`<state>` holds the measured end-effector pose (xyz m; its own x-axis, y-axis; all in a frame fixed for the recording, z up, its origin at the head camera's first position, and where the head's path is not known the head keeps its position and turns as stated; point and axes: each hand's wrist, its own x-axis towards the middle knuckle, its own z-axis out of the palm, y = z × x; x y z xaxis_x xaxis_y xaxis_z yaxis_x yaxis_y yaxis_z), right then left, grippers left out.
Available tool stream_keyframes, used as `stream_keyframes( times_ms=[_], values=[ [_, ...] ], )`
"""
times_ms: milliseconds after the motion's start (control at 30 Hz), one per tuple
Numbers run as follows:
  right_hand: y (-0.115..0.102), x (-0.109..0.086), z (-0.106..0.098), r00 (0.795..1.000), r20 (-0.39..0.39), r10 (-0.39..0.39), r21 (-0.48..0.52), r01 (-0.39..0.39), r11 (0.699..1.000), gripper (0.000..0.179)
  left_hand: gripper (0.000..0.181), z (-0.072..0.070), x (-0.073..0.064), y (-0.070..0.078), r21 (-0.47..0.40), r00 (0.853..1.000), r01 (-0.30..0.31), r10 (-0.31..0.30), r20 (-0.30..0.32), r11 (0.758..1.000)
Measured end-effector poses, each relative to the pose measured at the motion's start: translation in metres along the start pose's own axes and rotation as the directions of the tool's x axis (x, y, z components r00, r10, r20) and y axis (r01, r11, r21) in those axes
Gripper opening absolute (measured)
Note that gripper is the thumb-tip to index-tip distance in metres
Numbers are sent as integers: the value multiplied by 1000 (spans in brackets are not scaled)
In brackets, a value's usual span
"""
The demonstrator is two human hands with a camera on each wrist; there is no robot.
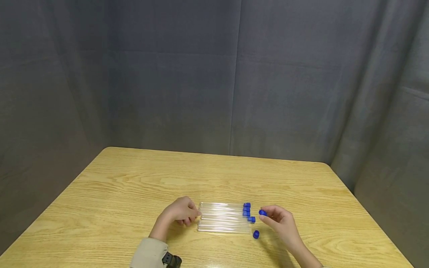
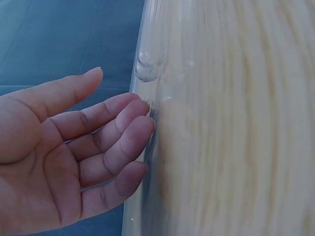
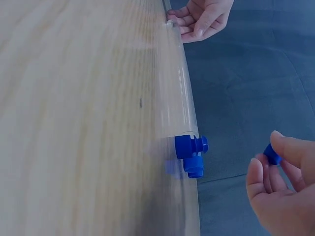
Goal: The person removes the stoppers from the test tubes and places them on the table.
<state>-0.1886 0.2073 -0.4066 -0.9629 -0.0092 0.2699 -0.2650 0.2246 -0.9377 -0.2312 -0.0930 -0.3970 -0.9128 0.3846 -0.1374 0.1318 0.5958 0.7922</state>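
Head view: hands (image 1: 182, 210) flank clear tubes (image 1: 221, 217), the right (image 1: 282, 224) pinching a cap (image 1: 263, 212).

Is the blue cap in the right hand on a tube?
Off: the right hand pinches the blue cap, apart from the tubes.

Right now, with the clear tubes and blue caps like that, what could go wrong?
The held cap, pinched by the right fingers, might slip. The clear tubes lie on their sides, so a nudge from the left fingers at their ends could roll them. The loose cap on the table, near the right fingers, might get knocked away.
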Motion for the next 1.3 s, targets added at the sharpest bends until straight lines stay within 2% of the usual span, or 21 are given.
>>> stream_keyframes(
  times_ms=[167, 300, 600, 767, 933, 1300],
  values=[
    [-4, 1, 0, 998, 61, 22, -20, -21, 1000, 21, 28, -1, 0, -1, -5, 1000, 2, -2, 0, 1000],
    [-4, 3, 1, 992, 96, 76, -64, -70, 995, 21, 27, -2, 0, -1, 5, 1000, 2, -2, 1, 1000],
    [0, 7, -1, 987, 104, 121, -114, -109, 987, 23, 27, -2, -1, -1, -3, 1000, 2, -2, 7, 1000],
    [3, 9, -3, 982, 155, 111, -172, -84, 982, 20, 27, -3, -2, 0, -12, 1000, 7, -7, 10, 1000],
    [8, 11, -4, 967, 222, 124, -246, -67, 967, 17, 26, -3, -2, -1, -15, 1000, 10, -10, 9, 1000],
    [10, 11, -6, 954, 281, 106, -257, -31, 966, 14, 25, -3, 0, 0, -9, 1000, 12, -12, 14, 1000]
  ],
)
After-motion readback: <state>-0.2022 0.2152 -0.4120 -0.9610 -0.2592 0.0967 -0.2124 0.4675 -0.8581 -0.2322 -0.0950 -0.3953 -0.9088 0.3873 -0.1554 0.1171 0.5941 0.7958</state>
